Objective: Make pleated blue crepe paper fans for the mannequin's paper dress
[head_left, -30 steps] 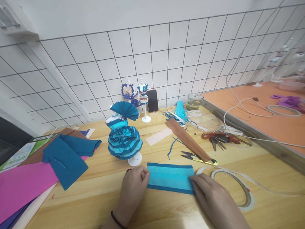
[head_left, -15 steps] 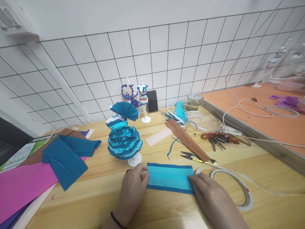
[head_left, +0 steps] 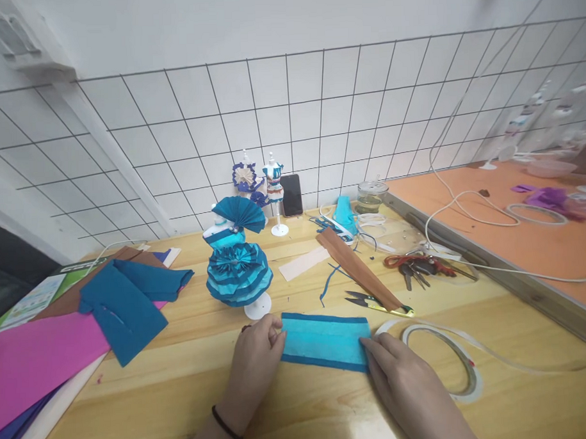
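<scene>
A light-blue strip of crepe paper [head_left: 326,342] with dark-blue bands along its long edges lies stretched out near the table's front. My left hand [head_left: 258,352] pinches its left end between thumb and bent fingers. At the right end, my right hand [head_left: 399,372] grips the strip with thumb and fingertips. Just behind my left hand stands a small mannequin [head_left: 238,263] in a ruffled blue paper dress with a fan on top. A roll of double-sided tape [head_left: 472,386] lies beside my right hand, its loose end trailing off to the right.
Thread snips [head_left: 373,301] lie behind the strip, partly under a brown paper strip [head_left: 359,268]. Keys [head_left: 414,269], a glass jar [head_left: 371,196] and a phone [head_left: 292,195] are farther back. Coloured paper sheets [head_left: 43,363] spread on the left. Two smaller dressed mannequins [head_left: 275,191] stand behind.
Both hands keep their hold on the strip with almost no movement. The view has shifted very slightly, so things on the right appear a little farther left.
</scene>
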Available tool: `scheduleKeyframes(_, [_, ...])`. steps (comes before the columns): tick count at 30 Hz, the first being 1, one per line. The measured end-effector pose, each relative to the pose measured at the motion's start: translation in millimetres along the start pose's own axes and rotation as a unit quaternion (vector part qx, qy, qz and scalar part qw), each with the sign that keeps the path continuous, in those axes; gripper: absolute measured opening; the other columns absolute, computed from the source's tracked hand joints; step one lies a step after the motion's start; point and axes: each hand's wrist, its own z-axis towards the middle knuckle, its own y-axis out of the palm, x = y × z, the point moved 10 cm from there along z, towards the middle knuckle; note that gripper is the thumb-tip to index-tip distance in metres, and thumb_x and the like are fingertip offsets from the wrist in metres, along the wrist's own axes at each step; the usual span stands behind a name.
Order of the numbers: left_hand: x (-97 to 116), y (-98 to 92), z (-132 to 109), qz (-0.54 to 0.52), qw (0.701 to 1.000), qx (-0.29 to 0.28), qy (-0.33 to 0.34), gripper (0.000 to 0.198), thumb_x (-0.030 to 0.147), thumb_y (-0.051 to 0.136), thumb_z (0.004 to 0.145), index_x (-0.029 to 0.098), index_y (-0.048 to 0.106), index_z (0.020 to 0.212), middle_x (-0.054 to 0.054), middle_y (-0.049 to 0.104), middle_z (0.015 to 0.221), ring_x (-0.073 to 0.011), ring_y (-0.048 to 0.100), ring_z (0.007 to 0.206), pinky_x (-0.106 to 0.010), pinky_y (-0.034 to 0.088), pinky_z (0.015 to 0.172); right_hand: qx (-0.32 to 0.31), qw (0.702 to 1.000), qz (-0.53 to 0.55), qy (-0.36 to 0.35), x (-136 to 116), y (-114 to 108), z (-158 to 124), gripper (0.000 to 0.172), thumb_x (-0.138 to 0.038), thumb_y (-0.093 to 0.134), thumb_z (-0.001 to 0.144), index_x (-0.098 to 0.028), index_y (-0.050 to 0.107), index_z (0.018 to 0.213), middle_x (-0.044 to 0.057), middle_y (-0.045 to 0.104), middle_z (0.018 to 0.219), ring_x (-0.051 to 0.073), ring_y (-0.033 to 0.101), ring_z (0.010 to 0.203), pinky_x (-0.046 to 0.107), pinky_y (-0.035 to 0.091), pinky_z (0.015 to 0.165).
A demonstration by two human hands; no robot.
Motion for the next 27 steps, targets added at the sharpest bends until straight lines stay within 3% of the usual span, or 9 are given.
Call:
scheduleKeyframes(10, [4, 0.0, 1, 0.019, 1.000, -0.001, 0.015, 0.011, 0.020, 0.044, 0.076, 0.020, 0.054, 0.080, 0.003, 0.053, 0.055, -0.0159, 0.052, 0.059, -0.024, 0.032, 0.057, 0.030, 0.998, 0.046, -0.013, 0, -9, -7, 0.034, -0.026, 0.028, 0.090, -0.014, 0.058, 0.101, 0.011, 0.061, 0.080, 0.019, 0.062, 0.070, 0.029, 0.050, 0.062])
scheduleKeyframes(18, [13, -10.1, -4, 0.047, 0.997, 0.032, 0.053, 0.016, 0.022, 0.040, 0.082, 0.019, 0.055, 0.087, 0.001, 0.058, 0.061, -0.0176, 0.057, 0.064, -0.026, 0.039, 0.057, -0.001, 0.997, 0.074, -0.021, 5, -16, -13, 0.025, -0.025, 0.037, 0.088, -0.020, 0.057, 0.101, 0.009, 0.064, 0.093, 0.018, 0.063, 0.083, 0.026, 0.052, 0.070])
scheduleKeyframes(20, [25, -15.8, -10, 0.064, 0.991, 0.070, 0.092, 0.018, 0.024, 0.039, 0.084, 0.018, 0.055, 0.088, -0.002, 0.061, 0.066, -0.0187, 0.058, 0.067, -0.029, 0.042, 0.061, 0.002, 0.996, 0.085, -0.013, 6, -22, -16, 0.024, -0.025, 0.037, 0.088, -0.021, 0.057, 0.100, 0.008, 0.064, 0.094, 0.018, 0.063, 0.084, 0.026, 0.052, 0.071])
scheduleKeyframes(23, [57, -11.7, -28, 0.084, 0.968, 0.089, 0.220, 0.018, 0.025, 0.042, 0.085, 0.017, 0.057, 0.090, -0.007, 0.064, 0.079, -0.0209, 0.059, 0.077, -0.036, 0.046, 0.071, -0.002, 0.995, 0.104, -0.009, 5, -27, -19, 0.024, -0.023, 0.035, 0.089, -0.022, 0.057, 0.098, 0.007, 0.065, 0.090, 0.017, 0.063, 0.082, 0.025, 0.052, 0.070])
scheduleKeyframes(27, [90, 21.9, -53, 0.106, 0.924, -0.030, 0.365, 0.040, 0.035, 0.047, 0.083, 0.016, 0.047, 0.118, -0.010, 0.059, 0.114, -0.0243, 0.050, 0.109, -0.038, 0.046, 0.087, -0.007, 0.992, 0.122, -0.016, 0, -25, -23, 0.023, -0.021, 0.035, 0.089, -0.021, 0.058, 0.093, 0.006, 0.063, 0.085, 0.016, 0.063, 0.078, 0.024, 0.052, 0.068])
